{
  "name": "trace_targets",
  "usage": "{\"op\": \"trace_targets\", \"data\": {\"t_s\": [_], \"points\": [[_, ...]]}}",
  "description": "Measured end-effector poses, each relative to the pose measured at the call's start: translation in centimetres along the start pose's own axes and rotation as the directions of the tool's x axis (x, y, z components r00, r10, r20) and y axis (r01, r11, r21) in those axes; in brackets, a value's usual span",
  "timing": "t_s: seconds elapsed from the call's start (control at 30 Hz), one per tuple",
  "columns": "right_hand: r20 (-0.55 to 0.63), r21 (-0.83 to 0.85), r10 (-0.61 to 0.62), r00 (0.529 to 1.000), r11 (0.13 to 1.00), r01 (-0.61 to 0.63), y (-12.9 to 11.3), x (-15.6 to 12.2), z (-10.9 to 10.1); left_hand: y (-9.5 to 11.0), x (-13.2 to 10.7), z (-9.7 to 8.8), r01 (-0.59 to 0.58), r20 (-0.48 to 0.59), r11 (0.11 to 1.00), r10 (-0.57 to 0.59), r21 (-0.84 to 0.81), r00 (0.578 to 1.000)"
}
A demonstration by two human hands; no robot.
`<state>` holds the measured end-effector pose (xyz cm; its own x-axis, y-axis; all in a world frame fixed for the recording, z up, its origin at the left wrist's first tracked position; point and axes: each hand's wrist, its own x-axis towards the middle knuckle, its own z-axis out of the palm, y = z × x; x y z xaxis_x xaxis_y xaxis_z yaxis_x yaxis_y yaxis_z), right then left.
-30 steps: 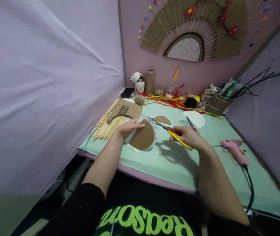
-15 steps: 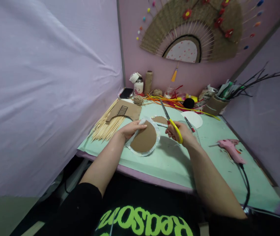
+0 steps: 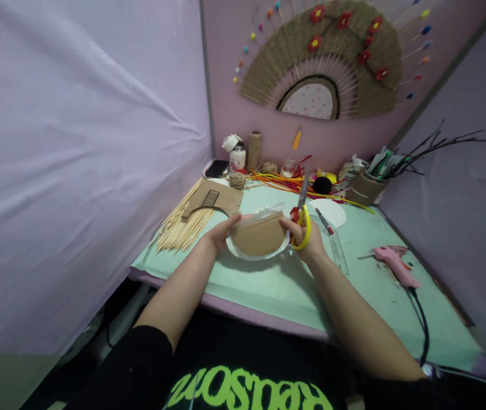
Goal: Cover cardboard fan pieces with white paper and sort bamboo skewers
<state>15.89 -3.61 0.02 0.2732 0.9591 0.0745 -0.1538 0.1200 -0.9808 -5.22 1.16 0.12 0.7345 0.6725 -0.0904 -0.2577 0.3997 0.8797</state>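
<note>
Both of my hands hold a half-round piece of brown cardboard (image 3: 257,236) with a white border folded around its curved edge. My left hand (image 3: 222,230) is closed on its left corner. My right hand (image 3: 312,244) pinches the right corner with the thumb while it also keeps hold of scissors (image 3: 306,222) with yellow and red handles. The blades of the scissors point up and away from me. Blur smears the straight upper edge of the cardboard. Whatever lies on the table behind the cardboard is mostly hidden.
Thin wooden sticks (image 3: 183,230) lie at left under a cut cardboard sheet (image 3: 225,199). At right are a white paper piece (image 3: 332,212), a pen (image 3: 325,221), a clear ruler (image 3: 339,255) and a pink glue gun (image 3: 396,266) with a cord. Coloured pipe cleaners (image 3: 274,181) line the back.
My right hand has moved in with the scissors and now grips the cardboard's right corner. The cardboard has turned so its straight edge faces away from me. The view has shifted slightly.
</note>
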Motion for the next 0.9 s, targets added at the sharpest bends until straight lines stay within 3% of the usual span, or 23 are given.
{"op": "trace_targets", "data": {"t_s": [0.1,0.17,0.23,0.33,0.43,0.67,0.9], "points": [[-0.108,0.23,-0.03,0.994,0.972,0.054,0.0,0.6,0.0,0.3,-0.1,0.3,-0.123,0.092,0.967,0.147,-0.221,0.985],[-0.126,0.292,-0.008,0.992,0.955,0.045,0.2,0.6,0.4,-0.2,0.4,1.0,-0.19,0.097,0.953,0.218,-0.238,0.971],[-0.105,0.302,0.022,0.994,0.953,0.011,0.7,0.4,1.1,-1.1,1.3,1.9,-0.222,0.032,0.959,0.231,-0.179,0.972],[0.001,0.269,0.073,0.997,0.96,-0.071,1.2,-0.4,2.1,-2.5,2.6,2.8,-0.272,-0.196,0.95,0.241,-0.153,0.951],[0.079,0.198,0.102,0.992,0.973,-0.116,1.3,-1.2,2.8,-2.5,2.9,2.8,-0.341,-0.359,0.916,0.251,-0.212,0.899],[0.156,-0.143,0.101,0.983,0.987,-0.079,0.4,-1.7,2.1,0.6,1.2,0.9,-0.361,-0.445,0.849,0.171,-0.386,0.879],[0.327,-0.51,0.171,0.93,0.86,0.021,0.0,-1.6,0.7,1.5,1.1,-0.1,-0.527,-0.558,0.731,0.241,-0.434,0.794]]}}
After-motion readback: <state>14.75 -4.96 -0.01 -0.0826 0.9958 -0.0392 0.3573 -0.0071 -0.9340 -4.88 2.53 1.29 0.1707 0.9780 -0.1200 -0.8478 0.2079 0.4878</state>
